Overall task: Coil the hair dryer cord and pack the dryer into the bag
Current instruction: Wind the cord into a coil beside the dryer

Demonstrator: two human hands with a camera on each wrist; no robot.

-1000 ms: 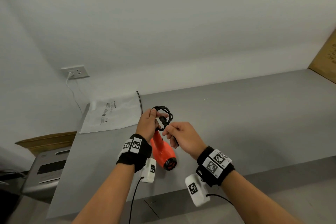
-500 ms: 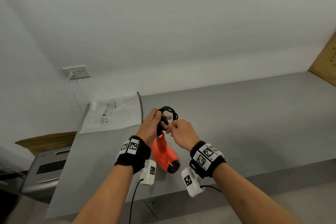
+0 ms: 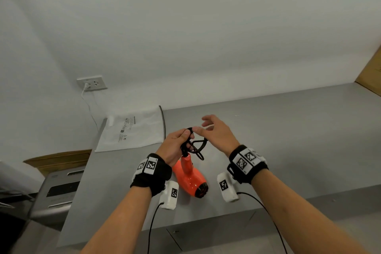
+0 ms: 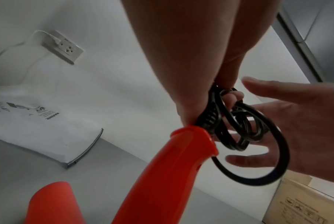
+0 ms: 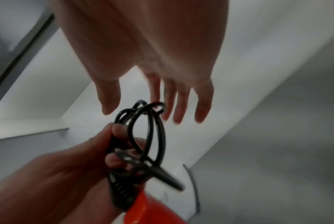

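Note:
The orange hair dryer (image 3: 190,177) hangs nozzle-down just above the grey counter (image 3: 288,140). Its black cord (image 3: 194,146) is wound into loops at the end of the handle. My left hand (image 3: 177,146) grips those loops together with the strain relief (image 4: 208,119); the coil (image 5: 143,136) stands up between its fingers. My right hand (image 3: 214,132) hovers just right of the coil, fingers (image 5: 179,109) spread and straight, holding nothing. The white bag (image 3: 132,130) lies flat on the counter's far left corner, beyond my left hand.
A wall socket (image 3: 91,83) with a white plug and lead sits above the bag. A cardboard box (image 3: 371,76) stands at the counter's far right. A grey machine (image 3: 55,189) is below the counter's left end. Bare counter extends to the right.
My right hand has let go of the cord and opened, drawing away up and to the right. The left hand keeps the coil and dryer, nearly in place.

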